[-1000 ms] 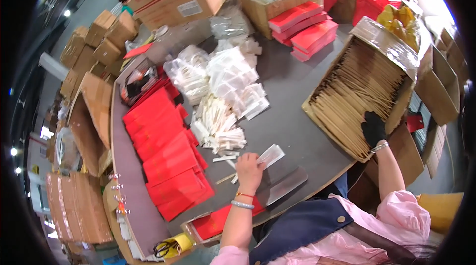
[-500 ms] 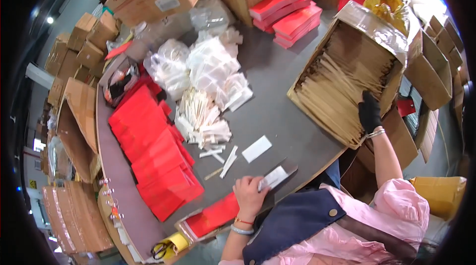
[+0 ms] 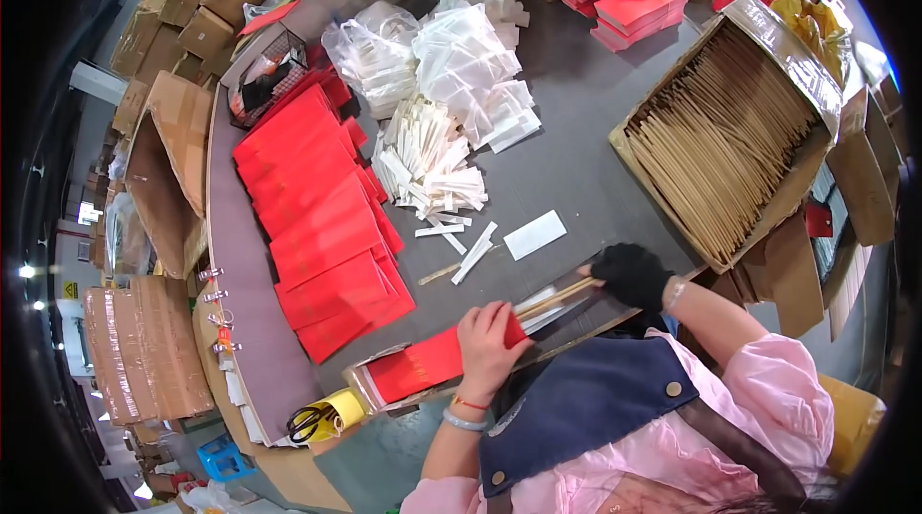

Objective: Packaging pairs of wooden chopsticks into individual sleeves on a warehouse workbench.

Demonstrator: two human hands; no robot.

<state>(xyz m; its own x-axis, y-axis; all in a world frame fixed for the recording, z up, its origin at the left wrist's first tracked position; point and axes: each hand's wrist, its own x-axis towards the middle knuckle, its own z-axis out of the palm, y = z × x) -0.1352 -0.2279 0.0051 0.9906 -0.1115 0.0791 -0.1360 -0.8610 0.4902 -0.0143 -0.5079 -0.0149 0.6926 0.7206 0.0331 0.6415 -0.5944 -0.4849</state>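
My right hand [image 3: 634, 276], in a black glove with bare fingertips, is closed on the ends of thin wooden sticks [image 3: 561, 297]. The sticks point toward a red paper envelope [image 3: 418, 367] at the table's front edge. My left hand [image 3: 490, 349] grips the envelope's right end, thumb and fingers around it. Where the sticks meet the envelope, my left fingers partly hide it. Under the sticks lies a white strip [image 3: 540, 309]. The envelope rests in a shallow cardboard holder [image 3: 363, 383].
A carton of wooden sticks [image 3: 663, 189] stands right. Red envelopes [image 3: 312, 226] overlap at left. White paper packets [image 3: 461, 67] and narrow white strips [image 3: 427, 163] pile up mid-table; one white card [image 3: 535, 234] lies nearer. Scissors [image 3: 303, 424] sit in a yellow holder [image 3: 343, 407].
My right hand has left the stick carton and come left to the envelope, bringing wooden sticks. My left hand stays at the envelope's end. The view has shifted.
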